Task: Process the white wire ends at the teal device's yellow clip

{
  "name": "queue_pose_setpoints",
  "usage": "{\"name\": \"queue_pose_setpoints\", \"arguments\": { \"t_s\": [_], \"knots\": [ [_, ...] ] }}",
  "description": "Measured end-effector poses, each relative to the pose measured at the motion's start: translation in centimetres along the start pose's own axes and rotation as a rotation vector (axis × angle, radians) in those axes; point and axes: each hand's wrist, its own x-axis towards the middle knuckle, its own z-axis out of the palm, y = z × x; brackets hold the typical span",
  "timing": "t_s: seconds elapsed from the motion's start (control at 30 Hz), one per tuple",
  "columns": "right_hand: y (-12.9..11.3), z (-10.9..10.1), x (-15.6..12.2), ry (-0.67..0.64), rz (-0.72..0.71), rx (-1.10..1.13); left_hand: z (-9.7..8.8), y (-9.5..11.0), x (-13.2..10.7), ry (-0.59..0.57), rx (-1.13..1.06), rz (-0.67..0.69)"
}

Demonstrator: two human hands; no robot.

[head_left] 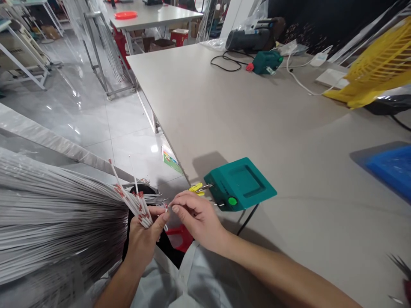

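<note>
A thick bundle of thin white wires (54, 209) with red-marked ends fans in from the left. My left hand (144, 237) is closed around a small bunch of those wire ends (141, 209), held upright. My right hand (195, 214) pinches the tip of one wire between thumb and forefinger, right beside the left thumb. Just beyond the right hand, at the table's near edge, sits a small teal box (239, 184) with a green button, a metal pin and a yellow clip (196, 189) on its left side.
The grey table (257, 111) carries a teal tool (266, 62) with black cord, a black roll, white cables, a yellow basket (375, 68) and a blue tray (391, 169). A red stool (180, 237) stands below. More tables and racks stand across the shiny floor.
</note>
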Motion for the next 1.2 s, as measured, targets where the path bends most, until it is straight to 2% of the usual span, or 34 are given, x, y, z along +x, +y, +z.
{"name": "queue_pose_setpoints", "arguments": {
  "t_s": [0.17,0.4,0.53,0.63,0.77,0.87,0.97,1.07,1.13,1.2],
  "knots": [
    [0.0,0.1,0.2,-0.051,-0.056,-0.109,0.8,0.8,-0.1,-0.049,0.081,0.037],
    [0.5,0.0,-0.1,-0.131,0.013,-0.240,0.5,-0.9,-0.1,0.011,-0.196,-0.021],
    [0.2,-0.2,-0.4,-0.121,0.025,-0.188,0.4,-0.9,0.0,0.018,-0.233,-0.026],
    [-0.2,-0.3,-0.2,-0.075,0.082,-0.113,0.3,-1.0,-0.1,-0.016,-0.146,-0.012],
    [-0.3,-0.1,0.3,-0.085,0.149,-0.059,0.4,-1.2,-0.2,-0.032,-0.076,-0.022],
    [-0.2,0.2,0.4,-0.090,0.107,-0.007,0.6,-1.0,-0.1,-0.025,-0.200,-0.059],
    [0.0,0.3,0.3,-0.077,0.050,-0.091,0.6,-0.6,0.0,-0.042,-0.289,-0.086],
    [-0.1,-0.2,0.0,-0.045,-0.044,-0.211,0.4,-0.6,0.1,-0.058,-0.279,-0.085],
    [-0.5,-0.6,0.0,-0.025,-0.089,-0.179,0.2,-0.8,0.1,-0.062,-0.264,-0.075],
    [-1.1,-1.0,0.2,-0.062,-0.069,-0.102,0.0,-1.2,0.2,-0.062,-0.241,-0.069]
  ]
}}
